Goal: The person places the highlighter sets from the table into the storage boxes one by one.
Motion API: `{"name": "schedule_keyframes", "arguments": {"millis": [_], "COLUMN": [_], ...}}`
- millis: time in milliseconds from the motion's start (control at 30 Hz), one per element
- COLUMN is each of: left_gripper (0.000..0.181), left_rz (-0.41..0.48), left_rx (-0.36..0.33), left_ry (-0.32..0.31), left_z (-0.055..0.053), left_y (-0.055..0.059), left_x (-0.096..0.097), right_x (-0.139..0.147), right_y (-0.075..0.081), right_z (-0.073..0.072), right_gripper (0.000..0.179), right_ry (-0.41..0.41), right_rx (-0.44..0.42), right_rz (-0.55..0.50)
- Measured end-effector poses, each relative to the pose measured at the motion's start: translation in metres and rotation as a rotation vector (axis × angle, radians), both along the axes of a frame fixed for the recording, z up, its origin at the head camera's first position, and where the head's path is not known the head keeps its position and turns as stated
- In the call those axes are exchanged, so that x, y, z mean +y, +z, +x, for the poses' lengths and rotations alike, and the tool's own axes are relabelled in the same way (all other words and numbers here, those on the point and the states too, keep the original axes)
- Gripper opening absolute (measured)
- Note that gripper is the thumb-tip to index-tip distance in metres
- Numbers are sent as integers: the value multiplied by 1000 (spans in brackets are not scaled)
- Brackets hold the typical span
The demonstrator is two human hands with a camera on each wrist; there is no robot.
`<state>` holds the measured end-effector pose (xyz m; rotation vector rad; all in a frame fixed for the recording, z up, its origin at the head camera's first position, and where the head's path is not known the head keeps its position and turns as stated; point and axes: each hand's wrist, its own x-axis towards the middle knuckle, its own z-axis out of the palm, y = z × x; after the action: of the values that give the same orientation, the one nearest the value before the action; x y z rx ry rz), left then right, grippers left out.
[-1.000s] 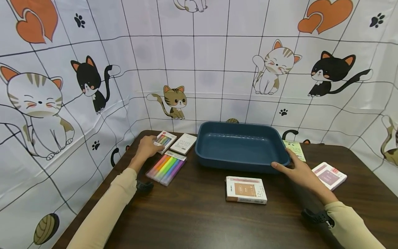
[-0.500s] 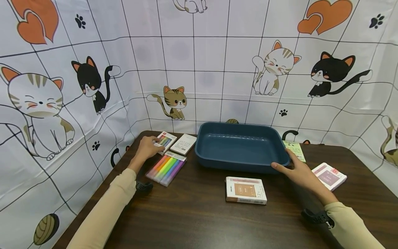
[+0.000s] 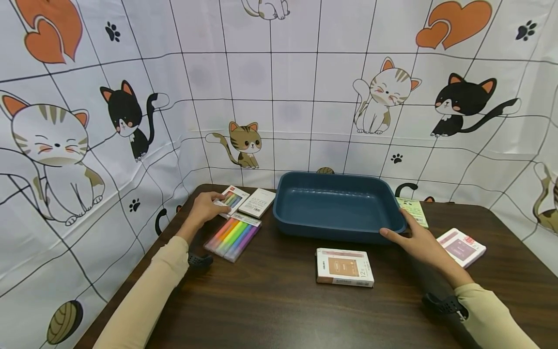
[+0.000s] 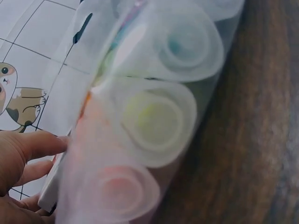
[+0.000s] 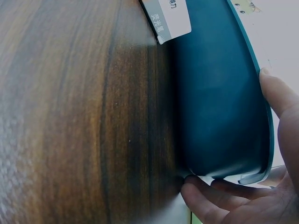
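Note:
My left hand [image 3: 212,201] grips the left end of a small white box of coloured pens [image 3: 233,198] at the table's back left. In the left wrist view its fingers [image 4: 28,147] lie beside the box edge. A clear pack of pastel highlighters [image 3: 233,232] lies just in front of it and fills that view [image 4: 149,121]. My right hand [image 3: 403,231] holds the near right corner of a dark blue tray [image 3: 337,228]. The thumb [image 5: 275,98] is on the tray's [image 5: 215,93] rim, and the fingers [image 5: 210,200] curl under the corner.
A plain white box [image 3: 258,201] lies left of the tray. A white and brown box [image 3: 345,266] sits in front of it. A green packet [image 3: 413,209] and a pink box [image 3: 462,246] lie at the right. A cat-print cloth [image 3: 279,97] walls the dark wooden table [image 3: 279,315].

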<state>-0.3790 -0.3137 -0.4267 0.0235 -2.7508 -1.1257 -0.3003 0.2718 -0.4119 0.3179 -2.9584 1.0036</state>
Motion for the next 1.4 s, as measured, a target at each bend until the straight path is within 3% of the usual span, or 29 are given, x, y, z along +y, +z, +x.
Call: {"name": "schedule_keyframes", "arguments": {"millis": [233, 467, 700, 933, 1400], "left_gripper": [53, 53, 54, 54, 53], "left_rz": [58, 192, 211, 201, 313], "left_rx": [-24, -97, -144, -145, -199], "left_ry": [5, -29, -73, -115, -162], "left_z": [2, 4, 3, 1, 7], "left_y": [4, 5, 5, 6, 16], "left_x": [-1, -3, -6, -7, -15], "right_x": [1, 0, -1, 0, 0], "right_y": [0, 0, 0, 0, -1], "right_z": [-1, 0, 0, -1, 1], "right_gripper": [103, 103, 104, 105, 106], "right_ry": [4, 1, -5, -9, -15], "right_rx": [14, 11, -2, -6, -12], "right_rz": [3, -5, -3, -1, -7]}}
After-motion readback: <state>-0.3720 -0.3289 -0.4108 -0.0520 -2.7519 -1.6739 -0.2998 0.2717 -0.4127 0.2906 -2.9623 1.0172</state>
